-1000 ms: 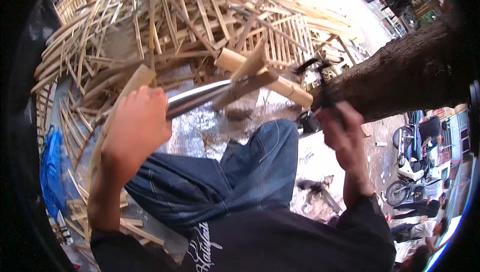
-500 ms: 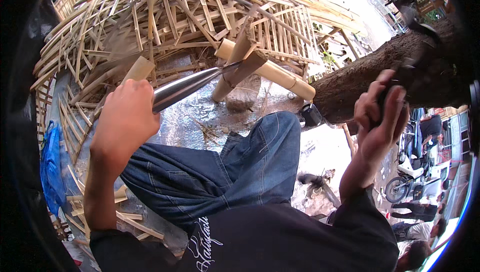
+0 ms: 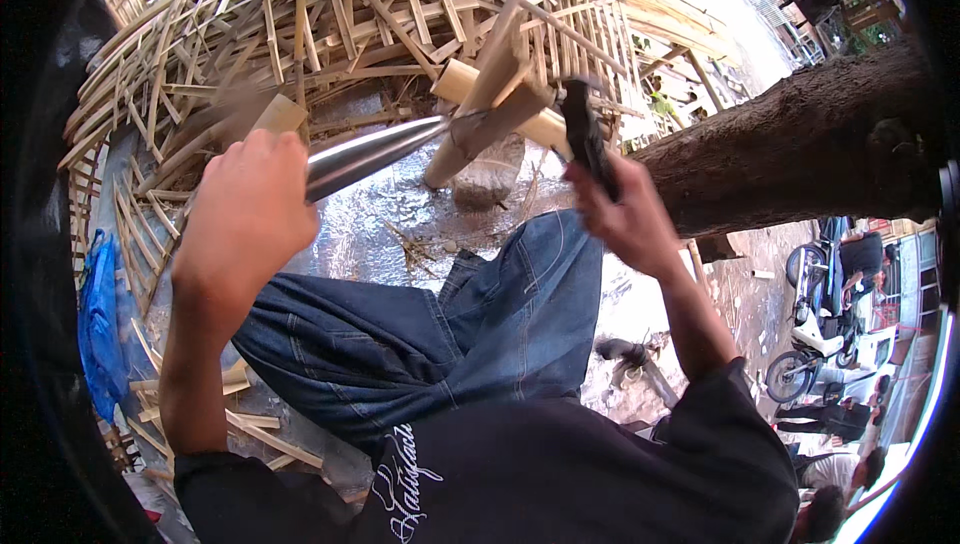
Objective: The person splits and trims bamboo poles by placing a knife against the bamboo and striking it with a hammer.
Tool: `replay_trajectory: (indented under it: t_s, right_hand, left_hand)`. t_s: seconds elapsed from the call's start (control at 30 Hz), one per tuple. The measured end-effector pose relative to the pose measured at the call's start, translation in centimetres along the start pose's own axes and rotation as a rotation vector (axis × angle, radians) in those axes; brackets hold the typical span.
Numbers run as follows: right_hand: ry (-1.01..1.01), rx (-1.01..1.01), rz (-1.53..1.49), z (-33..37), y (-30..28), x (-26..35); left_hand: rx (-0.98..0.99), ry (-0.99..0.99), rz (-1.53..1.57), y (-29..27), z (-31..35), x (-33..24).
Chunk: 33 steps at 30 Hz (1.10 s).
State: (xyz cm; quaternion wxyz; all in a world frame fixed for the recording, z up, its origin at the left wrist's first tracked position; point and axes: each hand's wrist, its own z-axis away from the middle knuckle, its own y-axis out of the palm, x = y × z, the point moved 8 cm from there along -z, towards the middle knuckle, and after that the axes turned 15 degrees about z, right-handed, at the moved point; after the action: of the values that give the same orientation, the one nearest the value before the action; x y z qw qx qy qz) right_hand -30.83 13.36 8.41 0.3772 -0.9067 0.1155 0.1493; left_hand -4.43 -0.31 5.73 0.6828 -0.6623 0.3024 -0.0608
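Note:
My left hand [image 3: 245,219] is closed round a shiny, tapered metal blade [image 3: 372,152] with its point toward the upper right. That point meets a brown bamboo piece [image 3: 497,116] leaning upright ahead of me; whether it has entered the bamboo cannot be told. A pale, cut bamboo-like end [image 3: 282,116] shows just beyond my left knuckles. My right hand [image 3: 630,214] grips a dark, thick tool [image 3: 588,139], blurred at its upper end and of unclear kind. It is raised close to the bamboo's right side. Behind, a pale bamboo pole [image 3: 460,82] lies crosswise, partly hidden.
A large heap of split bamboo strips [image 3: 370,14] fills the far side. A thick tree trunk [image 3: 780,154] slants in at the right. My jeans-clad legs [image 3: 440,324] are folded close in. A blue plastic sheet [image 3: 100,329] hangs left; motorbikes [image 3: 815,314] and people are far right.
My right hand has swung from the far right inward to the left, bringing the dark tool close to the bamboo. My left hand and the blade have shifted only slightly.

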Motion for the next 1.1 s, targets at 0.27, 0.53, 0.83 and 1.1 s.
replay_trajectory:
  t_s: [0.27,0.53,0.83,1.1]
  right_hand:
    - [0.693,-0.176,-1.078,-2.4,-3.7,-4.3]
    - [0.721,0.528,-1.039,2.1,4.4,-1.0]
    - [0.218,0.236,-0.704,-2.4,5.7,1.7]
    - [0.456,-0.150,-1.479,-4.6,0.0,-3.2]
  left_hand:
    - [0.051,-0.112,0.056,0.7,-1.3,0.9]
    - [-0.017,-0.089,0.012,0.9,-1.4,3.0]
    - [0.014,-0.076,0.040,1.0,-2.0,1.6]
    - [-0.023,-0.003,0.048,1.1,-1.8,2.0]
